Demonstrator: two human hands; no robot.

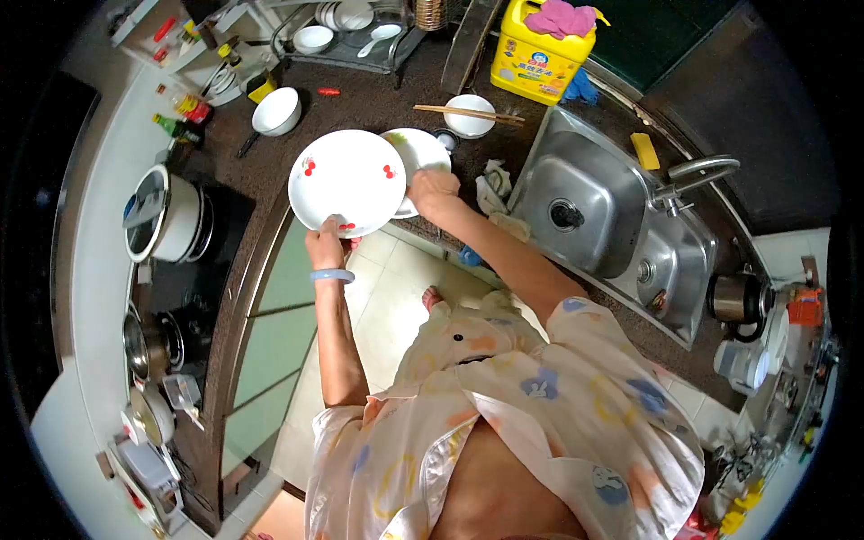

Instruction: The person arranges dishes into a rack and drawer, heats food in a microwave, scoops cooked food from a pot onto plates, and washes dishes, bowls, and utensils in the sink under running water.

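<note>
My left hand (328, 241) grips the near rim of a large white plate (346, 184) with red printed motifs, its thumb on top. The plate is held over the counter's front edge. Partly behind it is a second white plate (416, 153) with a greenish-yellow patch. My right hand (434, 193) is closed at this plate's right rim; its fingertips are mostly hidden. Beyond it stands a white bowl (470, 124) with wooden chopsticks (468, 112) laid across it. A crumpled pale cloth (492, 187) lies to the right of my right hand.
A double steel sink (576, 171) with a faucet (697, 171) is at right. A yellow jug (540, 58) stands behind. At left are another bowl (276, 112), bottles and a stove with a pot (171, 216). A dish rack (396, 58) stands at the back.
</note>
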